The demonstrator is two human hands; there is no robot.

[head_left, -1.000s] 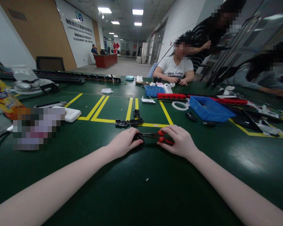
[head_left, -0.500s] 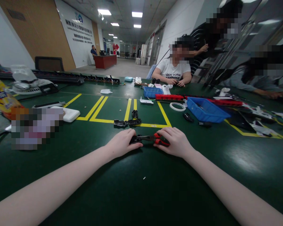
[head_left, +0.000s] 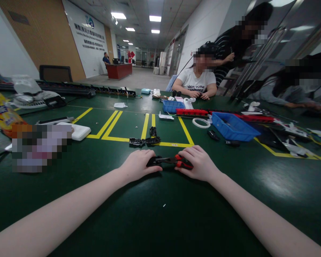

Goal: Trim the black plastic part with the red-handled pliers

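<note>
My left hand [head_left: 140,164] is closed round a small black plastic part [head_left: 153,161], mostly hidden by the fingers. In my right hand [head_left: 199,163] is a pair of pliers [head_left: 179,162] with red and black handles. The plier jaws point left and meet the black part; whether they grip it I cannot tell. Just beyond my hands, several black plastic pieces [head_left: 144,140] lie on the green table [head_left: 139,221] across a yellow tape line. A tiny white scrap [head_left: 164,205] rests on the table nearer to me.
At right are a blue bin [head_left: 234,130], a tape roll [head_left: 201,122] and a black object [head_left: 213,135]. A white box [head_left: 80,132] and an orange-yellow bottle [head_left: 5,112] stand left. Across the table sits a person in a white shirt [head_left: 196,80]; others are at right.
The plier handles have spread slightly apart in my right hand. My left hand still holds the black part in nearly the same place.
</note>
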